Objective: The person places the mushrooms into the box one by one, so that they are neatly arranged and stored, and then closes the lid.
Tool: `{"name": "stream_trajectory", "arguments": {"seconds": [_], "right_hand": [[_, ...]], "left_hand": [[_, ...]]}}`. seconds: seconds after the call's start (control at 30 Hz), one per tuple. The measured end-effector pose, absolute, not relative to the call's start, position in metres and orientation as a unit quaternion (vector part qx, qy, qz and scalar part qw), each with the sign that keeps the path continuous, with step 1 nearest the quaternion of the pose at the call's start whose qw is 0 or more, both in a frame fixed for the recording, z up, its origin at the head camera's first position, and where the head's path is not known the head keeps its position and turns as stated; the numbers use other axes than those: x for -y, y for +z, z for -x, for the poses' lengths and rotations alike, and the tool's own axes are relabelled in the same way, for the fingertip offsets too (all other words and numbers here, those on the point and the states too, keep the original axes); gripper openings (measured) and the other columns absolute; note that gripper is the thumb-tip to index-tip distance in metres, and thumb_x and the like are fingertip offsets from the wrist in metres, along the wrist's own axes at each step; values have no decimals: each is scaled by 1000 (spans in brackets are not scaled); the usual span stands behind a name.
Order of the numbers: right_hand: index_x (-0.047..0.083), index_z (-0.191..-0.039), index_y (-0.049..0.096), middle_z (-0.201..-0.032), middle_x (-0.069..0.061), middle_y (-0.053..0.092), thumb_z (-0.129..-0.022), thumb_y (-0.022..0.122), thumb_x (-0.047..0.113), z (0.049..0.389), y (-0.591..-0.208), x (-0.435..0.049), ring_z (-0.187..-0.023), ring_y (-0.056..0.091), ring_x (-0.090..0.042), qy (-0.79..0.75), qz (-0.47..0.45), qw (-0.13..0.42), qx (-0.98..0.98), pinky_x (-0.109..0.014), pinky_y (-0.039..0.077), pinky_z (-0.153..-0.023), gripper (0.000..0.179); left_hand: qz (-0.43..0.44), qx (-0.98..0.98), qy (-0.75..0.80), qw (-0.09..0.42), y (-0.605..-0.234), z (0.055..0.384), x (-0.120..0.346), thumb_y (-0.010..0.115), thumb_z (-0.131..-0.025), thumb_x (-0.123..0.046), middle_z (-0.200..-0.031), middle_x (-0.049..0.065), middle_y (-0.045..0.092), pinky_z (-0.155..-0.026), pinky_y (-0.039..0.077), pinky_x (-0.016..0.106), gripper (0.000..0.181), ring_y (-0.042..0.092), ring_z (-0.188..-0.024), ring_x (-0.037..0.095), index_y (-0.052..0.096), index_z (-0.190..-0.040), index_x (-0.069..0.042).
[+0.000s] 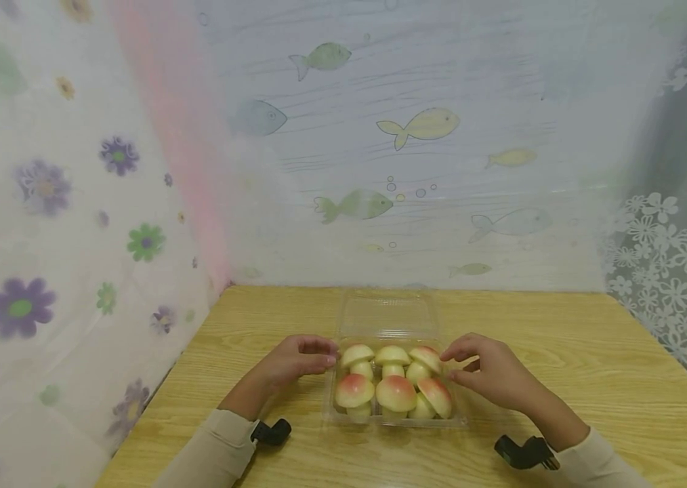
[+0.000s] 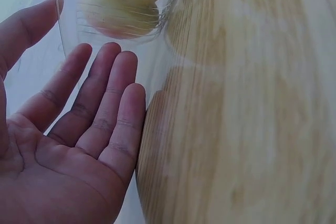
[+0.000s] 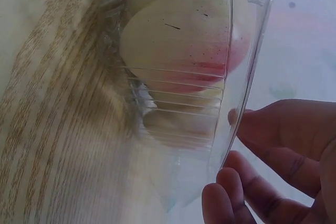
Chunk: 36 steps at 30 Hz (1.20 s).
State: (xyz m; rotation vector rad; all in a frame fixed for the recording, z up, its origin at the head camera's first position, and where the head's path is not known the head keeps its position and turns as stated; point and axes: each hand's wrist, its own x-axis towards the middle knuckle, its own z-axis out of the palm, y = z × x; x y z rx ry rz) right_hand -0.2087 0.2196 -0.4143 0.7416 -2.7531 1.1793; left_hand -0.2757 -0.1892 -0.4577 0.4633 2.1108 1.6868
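Observation:
A clear plastic clamshell box (image 1: pixel 374 419) stands on the table with its lid (image 1: pixel 389 315) raised at the back. Several toy mushrooms (image 1: pixel 395 394), cream with pinkish-red caps, lie in it in two rows. My left hand (image 1: pixel 297 359) is at the box's left side, its thumb at the clear rim and the other fingers nearly straight beside the wall, as the left wrist view shows. On the other side my right hand (image 1: pixel 490 373) has its fingertips at the right rim, loosely bent. Through the ribbed wall in the right wrist view, a mushroom (image 3: pixel 178 40) shows close up.
The wood-grain table (image 1: pixel 258 308) extends around the box. A pale sheet printed with fish (image 1: pixel 356 205) hangs behind it. A flowered sheet (image 1: pixel 75 257) borders the left, and white flower-patterned sheeting (image 1: pixel 679 291) the right. Black camera mounts (image 1: pixel 272 432) sit at both wrists.

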Motion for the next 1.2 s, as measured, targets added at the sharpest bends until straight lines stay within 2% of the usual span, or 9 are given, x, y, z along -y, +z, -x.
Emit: {"name": "stream_trajectory", "arguments": {"seconds": [0.17,0.37,0.47,0.67,0.8,0.97,1.2], "right_hand": [[19,-113,75,-120,0,70,-95,77,17,210,-413,-222,-106,67,-23,379,-213,38,900,-23,60,-78,18],[9,-132,68,-126,-11,71,-101,71,21,219,-415,-224,-109,69,-28,403,-180,42,896,-34,62,-81,34],[4,-142,60,-130,-18,67,-103,68,23,226,-416,-224,-112,69,-32,435,-158,23,886,-38,63,-82,44],[-5,-153,42,-143,-28,55,-106,63,31,243,-415,-220,-122,64,-41,507,-108,-49,854,-46,61,-95,64],[-7,-157,35,-150,-31,48,-107,60,36,253,-414,-218,-130,59,-45,519,-89,-83,846,-48,58,-101,70],[-8,-157,33,-155,-32,44,-106,59,37,266,-415,-216,-138,52,-46,538,-77,-109,832,-48,56,-105,72],[-13,-155,33,-153,-35,43,-106,59,32,274,-417,-211,-134,54,-48,544,-69,-127,826,-47,58,-102,71]], "left_hand": [[-160,-757,601,200,-459,277,188,77,-97,-32,-136,12,66,-105,56,40,53,65,-124,25,60,-140,-5],[-128,-758,617,169,-458,279,183,73,-99,-32,-139,16,63,-102,58,39,55,66,-121,26,57,-143,-4],[-104,-756,628,149,-457,280,181,71,-101,-29,-142,19,60,-101,59,40,54,67,-120,27,55,-146,-2],[-69,-751,643,137,-453,288,174,64,-105,-30,-142,23,60,-99,60,41,59,68,-120,31,47,-150,4],[-35,-733,667,129,-451,298,168,63,-106,-29,-135,25,64,-96,61,39,55,69,-117,28,50,-147,5],[-16,-723,680,121,-446,304,160,59,-107,-25,-135,28,62,-94,62,41,49,67,-119,33,53,-142,7],[-21,-738,662,125,-441,310,151,61,-106,-23,-134,29,62,-88,63,37,45,71,-112,32,57,-139,8]]}}
